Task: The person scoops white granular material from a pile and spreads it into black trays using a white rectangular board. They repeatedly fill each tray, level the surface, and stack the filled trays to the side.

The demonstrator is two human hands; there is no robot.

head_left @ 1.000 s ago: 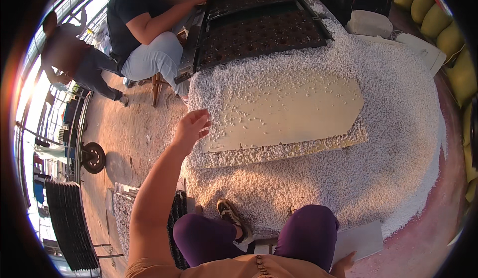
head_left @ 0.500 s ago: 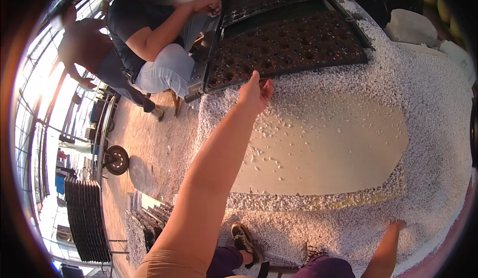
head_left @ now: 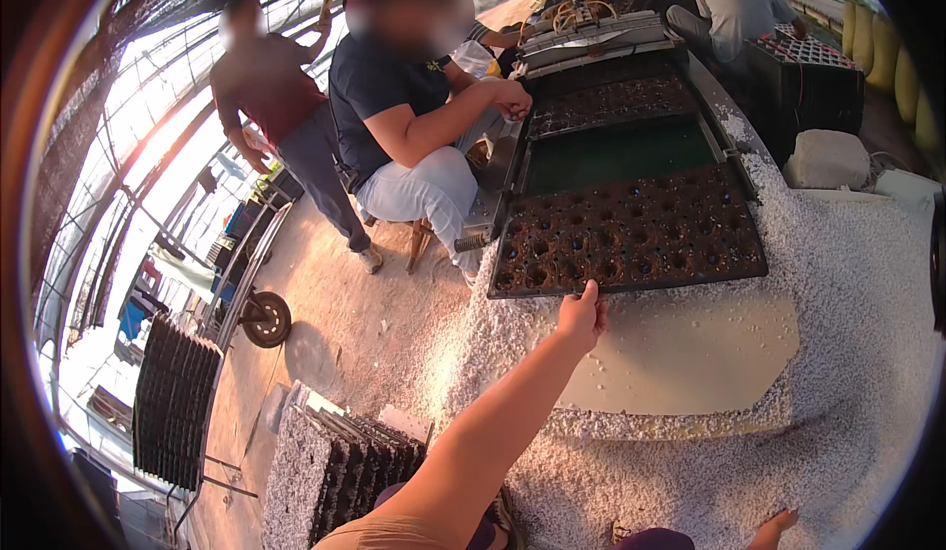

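A black seedling tray (head_left: 631, 227) filled with dark brown soil lies in front of me, each cell with a round hollow and a few blue specks. My left hand (head_left: 585, 319) pinches its near edge, thumb on top and fingers curled below. The tray's near end sits over a pale flat board (head_left: 680, 353) strewn with white granules. At the lower right, my right hand (head_left: 776, 524) is down at the loose white granules (head_left: 680, 476); its fingers are partly hidden. Another soil-filled tray (head_left: 611, 106) lies farther up the track, past a dark green gap (head_left: 621, 156).
A seated person (head_left: 414, 106) is beside the track at left, with another standing (head_left: 281, 106) behind. Granule-covered trays (head_left: 330, 461) are stacked at my lower left. A wheeled cart (head_left: 266, 318) and upright black trays (head_left: 177, 402) stand farther left. A pale block (head_left: 828, 160) is at right.
The tray has slid toward me with my left hand at its edge, widening the green gap behind it and covering more of the board. The view has tilted up. My right hand stays low.
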